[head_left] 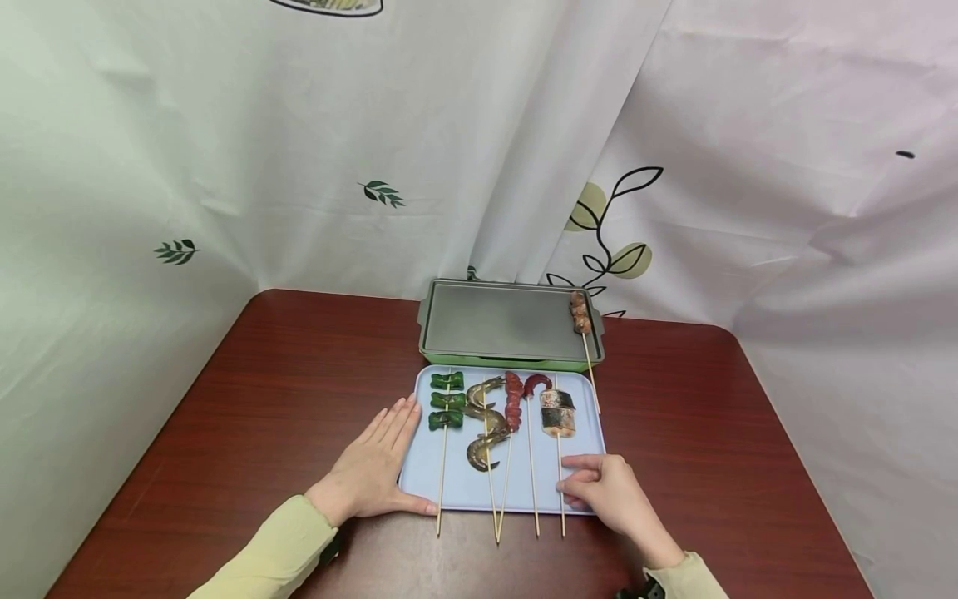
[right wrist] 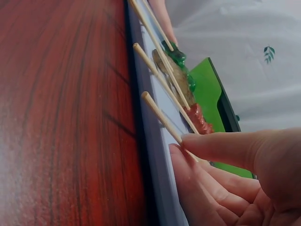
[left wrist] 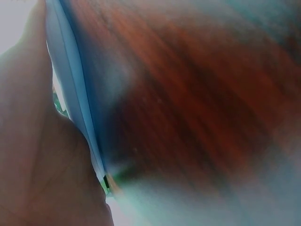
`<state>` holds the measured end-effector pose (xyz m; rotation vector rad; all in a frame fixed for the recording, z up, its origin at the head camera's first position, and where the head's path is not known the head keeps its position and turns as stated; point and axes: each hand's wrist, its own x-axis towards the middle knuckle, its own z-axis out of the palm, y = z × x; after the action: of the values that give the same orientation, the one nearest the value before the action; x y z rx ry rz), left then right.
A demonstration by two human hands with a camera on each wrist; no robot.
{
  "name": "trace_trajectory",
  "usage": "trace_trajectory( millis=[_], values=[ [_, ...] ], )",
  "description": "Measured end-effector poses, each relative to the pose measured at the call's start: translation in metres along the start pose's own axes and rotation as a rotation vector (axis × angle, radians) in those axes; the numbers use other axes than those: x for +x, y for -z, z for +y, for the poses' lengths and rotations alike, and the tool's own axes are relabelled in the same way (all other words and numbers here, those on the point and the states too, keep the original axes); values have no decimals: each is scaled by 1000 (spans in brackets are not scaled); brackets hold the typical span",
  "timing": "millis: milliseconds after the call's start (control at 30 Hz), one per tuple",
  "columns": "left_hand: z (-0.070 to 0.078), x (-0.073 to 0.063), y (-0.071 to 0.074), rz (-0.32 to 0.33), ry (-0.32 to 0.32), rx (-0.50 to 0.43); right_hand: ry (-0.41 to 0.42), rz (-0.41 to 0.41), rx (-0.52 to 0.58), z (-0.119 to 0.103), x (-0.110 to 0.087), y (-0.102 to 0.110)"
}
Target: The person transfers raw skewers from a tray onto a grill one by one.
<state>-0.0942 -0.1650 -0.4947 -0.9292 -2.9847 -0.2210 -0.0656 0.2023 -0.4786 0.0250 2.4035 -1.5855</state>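
Note:
My right hand (head_left: pixel 609 492) pinches the stick of a fish skewer (head_left: pixel 558 413) between thumb and fingers; its pale chunks with dark skin lie on the light blue tray (head_left: pixel 464 491). In the right wrist view the stick (right wrist: pixel 162 117) passes between the fingertips, its end over the tray's rim. My left hand (head_left: pixel 374 466) lies along the tray's left edge, fingers straight, thumb at the front corner near a green pepper skewer (head_left: pixel 446 401). Between the hands lie a shrimp skewer (head_left: pixel 486 424), a red meat skewer (head_left: pixel 512 401) and a skewer with a dark red curled piece (head_left: pixel 537 383).
Behind the tray stands a green grill with a flat grey plate (head_left: pixel 494 320). A browned meat skewer (head_left: pixel 580 314) lies on the plate's right side, its stick reaching over the tray's right edge. A white printed curtain (head_left: pixel 449 150) hangs round the dark red table (head_left: pixel 299 374).

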Motion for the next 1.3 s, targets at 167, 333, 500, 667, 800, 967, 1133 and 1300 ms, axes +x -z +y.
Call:
trace_trajectory(
  millis=[167, 333, 500, 667, 800, 967, 1133, 1300],
  values=[
    [0, 0, 0, -19, 5, -2, -31, -26, 125, 3, 2, 0],
    [0, -1, -1, 13, -7, -14, -44, -68, 206, 4, 1, 1],
    [0, 0, 0, 19, -2, -26, -56, -84, 253, 5, 0, 1],
    [0, 0, 0, -9, 10, -16, -60, -58, 250, 6, -3, 1],
    [1, 0, 1, -15, 10, -14, -55, -25, 228, 7, -6, 1],
    [1, 0, 0, -11, 9, -15, -62, -10, 227, 5, -11, 1],
    [1, -1, 1, -7, 9, -19, -44, -14, 219, 2, -18, 4],
    [-1, -1, 0, 10, 1, -18, -19, -31, 219, -3, -22, 7]
  ],
)
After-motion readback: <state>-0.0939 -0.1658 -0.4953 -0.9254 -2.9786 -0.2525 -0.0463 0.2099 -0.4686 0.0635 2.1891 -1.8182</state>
